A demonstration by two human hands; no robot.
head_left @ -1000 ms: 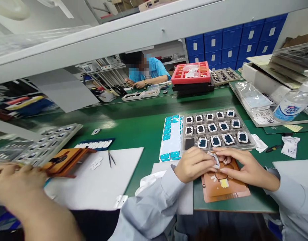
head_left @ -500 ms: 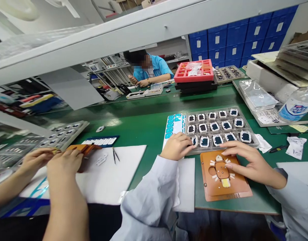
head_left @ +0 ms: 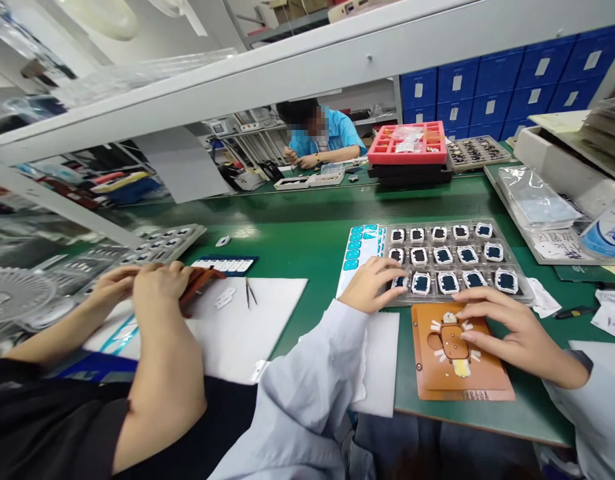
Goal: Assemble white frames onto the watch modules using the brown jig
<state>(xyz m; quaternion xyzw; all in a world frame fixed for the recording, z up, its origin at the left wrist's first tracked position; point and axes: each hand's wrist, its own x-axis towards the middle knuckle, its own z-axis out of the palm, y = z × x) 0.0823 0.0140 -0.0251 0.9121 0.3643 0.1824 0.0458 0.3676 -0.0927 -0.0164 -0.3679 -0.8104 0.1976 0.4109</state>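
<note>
Two hands at work: our left hand rests loosely on the clear plastic parts tray, our right hand spreads open on the near orange-brown fixture plate.

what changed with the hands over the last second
The left hand left the orange fixture and went up to the parts tray, now at its front-left pocket. The right hand stayed resting on the fixture. Tray and fixture did not move.

The clear moulded plastic parts tray is glossy. The flat orange-brown fixture plate has a smooth matt finish. The green bench mat shows a slight sheen. The white paper sheet is matt.
</note>
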